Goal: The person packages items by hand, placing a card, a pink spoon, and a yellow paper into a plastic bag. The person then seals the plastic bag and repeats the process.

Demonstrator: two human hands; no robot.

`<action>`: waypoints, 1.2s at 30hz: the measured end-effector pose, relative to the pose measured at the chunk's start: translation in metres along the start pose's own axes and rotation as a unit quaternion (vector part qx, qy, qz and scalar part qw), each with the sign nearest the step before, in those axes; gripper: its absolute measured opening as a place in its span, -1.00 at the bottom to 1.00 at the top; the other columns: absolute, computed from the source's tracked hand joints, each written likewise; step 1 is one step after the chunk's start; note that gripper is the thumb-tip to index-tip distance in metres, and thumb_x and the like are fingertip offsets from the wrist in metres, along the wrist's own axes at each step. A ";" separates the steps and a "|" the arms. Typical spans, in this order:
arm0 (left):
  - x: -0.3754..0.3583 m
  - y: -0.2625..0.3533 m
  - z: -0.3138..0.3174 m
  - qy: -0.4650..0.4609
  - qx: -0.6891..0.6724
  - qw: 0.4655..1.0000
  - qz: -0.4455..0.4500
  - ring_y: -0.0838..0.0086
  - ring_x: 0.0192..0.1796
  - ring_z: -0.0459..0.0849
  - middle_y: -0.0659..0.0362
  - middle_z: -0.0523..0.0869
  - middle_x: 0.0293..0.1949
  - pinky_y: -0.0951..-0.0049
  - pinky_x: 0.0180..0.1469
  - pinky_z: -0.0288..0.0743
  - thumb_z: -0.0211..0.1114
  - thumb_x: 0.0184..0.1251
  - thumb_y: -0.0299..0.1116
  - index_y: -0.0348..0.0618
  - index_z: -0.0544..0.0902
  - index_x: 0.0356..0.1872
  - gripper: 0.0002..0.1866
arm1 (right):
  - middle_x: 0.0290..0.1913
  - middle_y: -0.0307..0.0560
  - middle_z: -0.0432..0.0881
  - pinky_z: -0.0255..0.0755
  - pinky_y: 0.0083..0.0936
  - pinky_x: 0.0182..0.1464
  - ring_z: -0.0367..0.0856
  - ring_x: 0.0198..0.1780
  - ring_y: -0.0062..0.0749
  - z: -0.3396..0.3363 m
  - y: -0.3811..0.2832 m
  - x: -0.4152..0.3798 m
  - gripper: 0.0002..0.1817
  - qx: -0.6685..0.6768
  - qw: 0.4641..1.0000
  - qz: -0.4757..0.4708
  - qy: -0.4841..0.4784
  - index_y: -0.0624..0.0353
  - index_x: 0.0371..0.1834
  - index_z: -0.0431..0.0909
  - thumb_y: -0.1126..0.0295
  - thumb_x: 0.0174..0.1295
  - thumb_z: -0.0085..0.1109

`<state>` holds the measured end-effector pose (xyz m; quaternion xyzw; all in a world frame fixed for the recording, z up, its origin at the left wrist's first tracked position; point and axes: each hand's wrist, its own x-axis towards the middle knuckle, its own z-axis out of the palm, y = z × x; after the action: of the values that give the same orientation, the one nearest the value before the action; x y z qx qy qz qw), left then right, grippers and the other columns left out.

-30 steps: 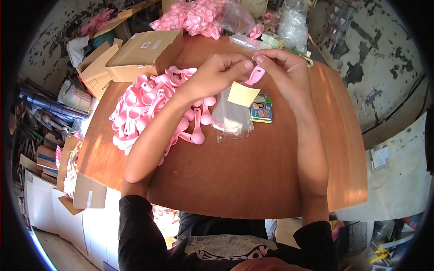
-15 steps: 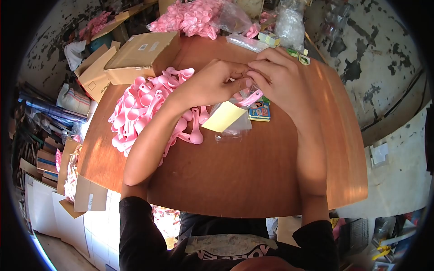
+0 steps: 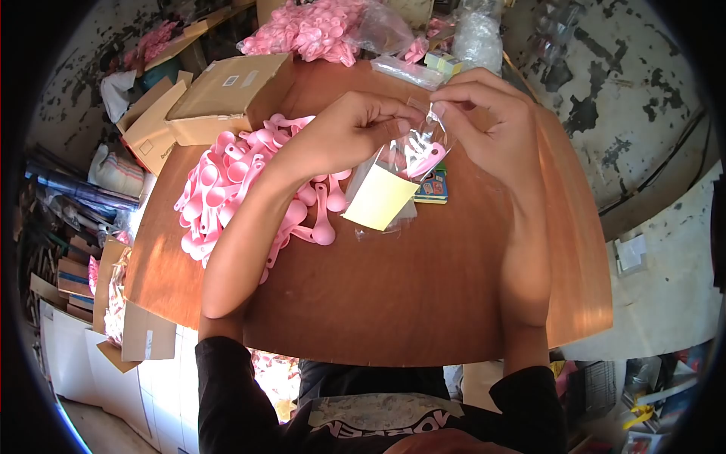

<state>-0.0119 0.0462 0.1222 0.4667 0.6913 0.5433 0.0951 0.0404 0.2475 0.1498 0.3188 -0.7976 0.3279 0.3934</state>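
Both hands hold up a clear plastic bag [image 3: 417,142] by its top edge. My left hand [image 3: 372,127] pinches one side of it, and my right hand [image 3: 491,113] pinches the upper right corner between thumb and fingers. A pink spoon [image 3: 429,159] shows through the film, its holed handle end upward. A yellow paper card [image 3: 378,198] hangs at the bag's lower part; whether it is inside cannot be made out. Under the bag lie more clear bags [image 3: 401,219] and a small stack of printed cards [image 3: 433,189]. Left of my left hand is a heap of pink spoons [image 3: 227,178].
A closed cardboard box [image 3: 227,91] stands on the wooden table [image 3: 393,303] behind the heap. At the back are bagged pink spoons [image 3: 306,30], a flat plastic packet [image 3: 408,72], a small yellow box [image 3: 442,62] and a clear plastic roll [image 3: 478,38]. An open carton [image 3: 147,329] sits at the lower left.
My hands have drawn slightly apart, and the bag's top is now spread between them. The yellow card hangs more upright. Green-handled scissors near my right hand are now hidden.
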 end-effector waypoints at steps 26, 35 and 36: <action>-0.008 0.013 0.004 -0.012 0.121 0.990 0.067 0.47 -0.26 0.74 0.08 0.73 -0.28 0.50 -0.15 0.58 0.09 0.30 -0.68 -0.32 0.58 0.08 -0.66 | -0.47 -0.18 0.62 0.46 -0.54 -0.33 0.57 -0.39 -0.61 0.004 -0.012 -0.010 -0.91 0.106 0.968 0.226 -0.037 0.31 -0.49 0.62 0.49 0.04 0.20; -0.003 0.011 0.000 0.076 -0.035 0.994 0.067 0.52 -0.13 0.69 0.06 0.71 -0.14 0.58 -0.06 0.57 0.05 0.45 -0.50 -0.38 0.54 0.10 -0.72 | -0.32 -0.12 0.58 0.41 -0.51 -0.20 0.53 -0.30 -0.46 -0.068 0.046 -0.022 -0.86 0.546 0.813 0.194 0.058 0.20 -0.25 0.54 0.42 0.15 0.12; -0.001 0.007 -0.001 0.075 -0.039 0.995 0.047 0.51 -0.12 0.69 0.04 0.71 -0.15 0.57 -0.04 0.58 0.05 0.44 -0.50 -0.39 0.53 0.09 -0.72 | -0.31 -0.14 0.56 0.39 -0.51 -0.21 0.51 -0.30 -0.46 -0.077 0.058 -0.033 -0.85 0.610 0.777 0.158 -0.001 0.15 -0.25 0.53 0.39 0.14 0.14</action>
<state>-0.0078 0.0446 0.1278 0.4530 0.6522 0.6068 0.0353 0.0442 0.3490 0.1433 0.3618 -0.4703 0.8028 0.0591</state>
